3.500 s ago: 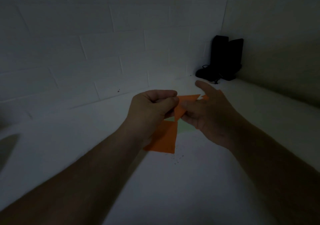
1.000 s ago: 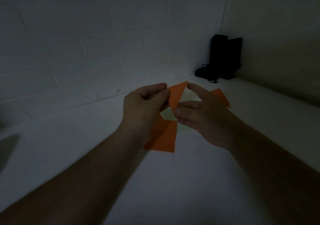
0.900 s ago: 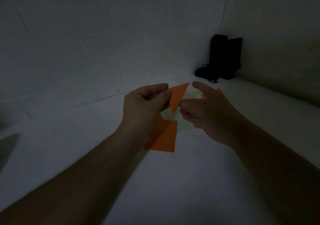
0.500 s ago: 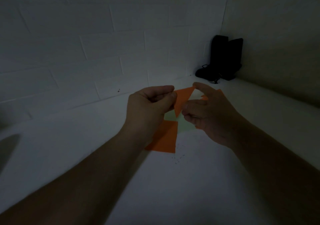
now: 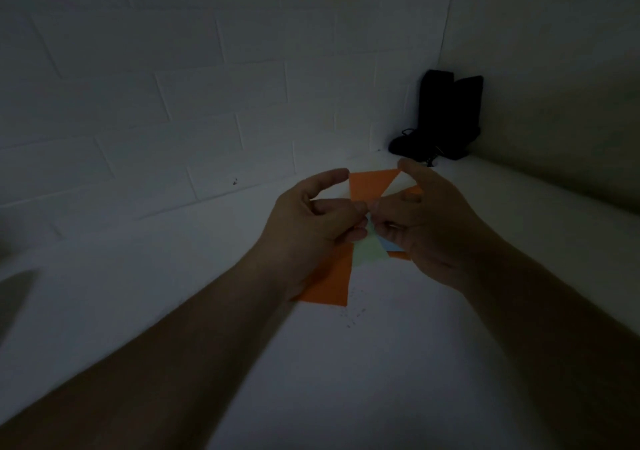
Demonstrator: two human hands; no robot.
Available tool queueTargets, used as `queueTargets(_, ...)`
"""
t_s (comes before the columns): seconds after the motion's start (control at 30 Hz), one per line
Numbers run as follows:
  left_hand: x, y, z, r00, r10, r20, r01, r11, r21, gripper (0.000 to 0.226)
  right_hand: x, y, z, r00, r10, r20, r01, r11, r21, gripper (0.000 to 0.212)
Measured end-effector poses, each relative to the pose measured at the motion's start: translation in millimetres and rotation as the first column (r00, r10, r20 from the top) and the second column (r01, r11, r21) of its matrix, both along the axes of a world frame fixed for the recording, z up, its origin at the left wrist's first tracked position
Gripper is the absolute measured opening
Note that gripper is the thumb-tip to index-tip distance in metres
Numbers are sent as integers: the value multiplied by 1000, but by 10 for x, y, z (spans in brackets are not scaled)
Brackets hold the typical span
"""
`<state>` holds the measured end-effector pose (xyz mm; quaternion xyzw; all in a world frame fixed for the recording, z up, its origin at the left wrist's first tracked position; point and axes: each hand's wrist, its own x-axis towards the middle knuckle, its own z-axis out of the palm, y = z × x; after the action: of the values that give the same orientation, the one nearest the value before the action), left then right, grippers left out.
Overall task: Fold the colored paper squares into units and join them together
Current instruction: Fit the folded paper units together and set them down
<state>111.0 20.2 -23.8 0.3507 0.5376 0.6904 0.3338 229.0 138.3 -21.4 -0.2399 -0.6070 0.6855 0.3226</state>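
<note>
Now we note the shift: half a second back, the upper flap of the folded orange paper unit (image 5: 372, 183) was a narrow point between the hands; here it spreads as a wide triangle between both index fingertips. A pale green paper piece (image 5: 369, 252) and a sliver of blue paper (image 5: 389, 243) show below the fingers, more exposed than before. We judge the joining step is under way, a flap being seated.

Left hand (image 5: 311, 221): fingers curled, thumb and fingertips pinching the paper at the centre; index extended to the flap's left corner. Right hand (image 5: 420, 217): fingers curled, pinching from the opposite side. Assembly held in the air above the white table surface (image 5: 346, 363), lower orange flap hanging beneath the left hand.
</note>
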Motion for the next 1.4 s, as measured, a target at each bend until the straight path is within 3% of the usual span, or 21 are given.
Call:
queueTargets(0.07, -1, 5, -3, 1000, 12, 13, -12, 1000, -3, 50, -32, -17, 15, 998, 2, -66, -6, 998, -65, 78)
queueTargets(0.2, -5, 7, -5, 999, 32, 13, -32, 999, -7, 49, 11, -39, 39, 999, 30, -10, -30, 997, 66, 70)
queueTargets(0.4, -14, 10, -2, 998, 56, 10, -56, 998, -9, 48, -19, -9, 58, 997, -18, -81, 18, 1000, -8, 82)
queueTargets(0.63, -12, 7, -3, 996, 66, -54, -68, 997, -23, 44, -13, 40, 67, 992, -46, -117, 34, 995, -98, 78)
queueTargets(0.77, -13, 3, -10, 991, 76, -106, -80, 996, -33, 44, 18, 75, 45, 995, -38, -93, 32, 997, -70, 60)
queueTargets(1.07, -13, -8, -1, 991, 66, -120, -70, 997, -34, 45, -20, 39, 68, 982, -85, -171, 49, 978, -202, 70)
queueTargets(1.4, -26, -8, -8, 991, 52, -123, -57, 998, -39, 43, -3, 62, 102, 970, -152, -188, 105, 965, -240, 66)
